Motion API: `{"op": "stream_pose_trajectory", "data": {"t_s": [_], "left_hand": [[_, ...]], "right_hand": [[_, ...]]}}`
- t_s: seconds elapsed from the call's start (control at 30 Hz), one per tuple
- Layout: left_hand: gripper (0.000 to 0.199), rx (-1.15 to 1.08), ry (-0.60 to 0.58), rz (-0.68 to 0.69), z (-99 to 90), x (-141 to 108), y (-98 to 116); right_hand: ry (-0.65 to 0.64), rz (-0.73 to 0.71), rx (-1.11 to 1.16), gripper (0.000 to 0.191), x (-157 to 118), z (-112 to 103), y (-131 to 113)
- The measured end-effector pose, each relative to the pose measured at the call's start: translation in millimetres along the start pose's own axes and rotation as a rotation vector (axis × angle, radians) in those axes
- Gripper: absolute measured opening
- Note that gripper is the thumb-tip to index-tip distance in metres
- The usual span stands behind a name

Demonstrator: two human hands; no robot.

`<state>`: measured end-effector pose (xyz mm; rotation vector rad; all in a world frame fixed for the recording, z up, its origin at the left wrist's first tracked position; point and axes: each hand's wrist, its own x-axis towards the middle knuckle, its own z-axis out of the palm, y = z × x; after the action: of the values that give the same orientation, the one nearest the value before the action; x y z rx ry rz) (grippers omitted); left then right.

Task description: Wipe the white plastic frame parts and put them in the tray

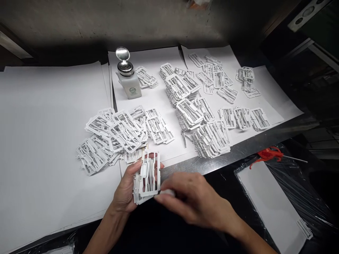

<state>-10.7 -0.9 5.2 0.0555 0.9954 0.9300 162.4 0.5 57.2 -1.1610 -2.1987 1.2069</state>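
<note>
Over the near edge of the table, my left hand (126, 188) is closed round a small stack of white cut-out frames (150, 192), thin rectangular pieces with long slots. The top frame stands tilted toward me. At its lower right corner my right hand (194, 199) is pinched on a small white piece (167, 192), partly hidden by the fingers and blurred, so its kind does not show. Just beyond my left hand lies a loose heap of the same frames (124, 132). Tweezers (184, 139) rest beside the stacked frames (212, 139) to the right.
White paper sheets (47, 141) cover the metal table (238, 150). A pump bottle (131, 84) with a raised lid stands at the back. More frames (218, 77) lie farther right. Red-handled scissors (270, 154) and a white board (272, 204) lie on dark plastic at the lower right.
</note>
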Motion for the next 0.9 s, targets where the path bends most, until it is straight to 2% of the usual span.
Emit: {"op": "stream_pose_trajectory", "data": {"t_s": [0.13, 0.23, 0.3, 0.43, 0.53, 0.67, 0.77, 0.9], "left_hand": [[0.034, -0.101, -0.114, -0.050, -6.7, 1, 0], [0.035, -0.089, -0.122, -0.061, -5.4, 0, -1], [0.031, -0.093, -0.118, -0.058, -3.6, -1, -3], [0.018, -0.118, -0.069, 0.010, -2.7, -3, -3], [0.026, -0.083, -0.087, 0.008, -5.4, -4, 0], [0.035, -0.034, -0.091, -0.021, -8.2, -2, 3], [0.034, -0.010, -0.055, -0.017, -7.4, 0, 3], [0.035, -0.013, -0.064, -0.006, -6.6, 0, 2]], "right_hand": [[0.294, 0.177, 0.168, 0.011, 6, -13, 15], [0.416, 0.156, 0.168, 0.012, 21, -14, 19], [0.410, 0.075, 0.139, 0.014, 34, -11, 17], [0.290, -0.091, 0.038, 0.013, 49, -7, 12], [0.229, -0.045, -0.046, 0.012, 41, -12, 17], [0.300, 0.069, -0.017, 0.010, 25, -19, 23], [0.351, 0.062, 0.011, 0.010, 25, -16, 21], [0.366, 0.029, -0.017, 0.011, 35, -8, 18]]}}
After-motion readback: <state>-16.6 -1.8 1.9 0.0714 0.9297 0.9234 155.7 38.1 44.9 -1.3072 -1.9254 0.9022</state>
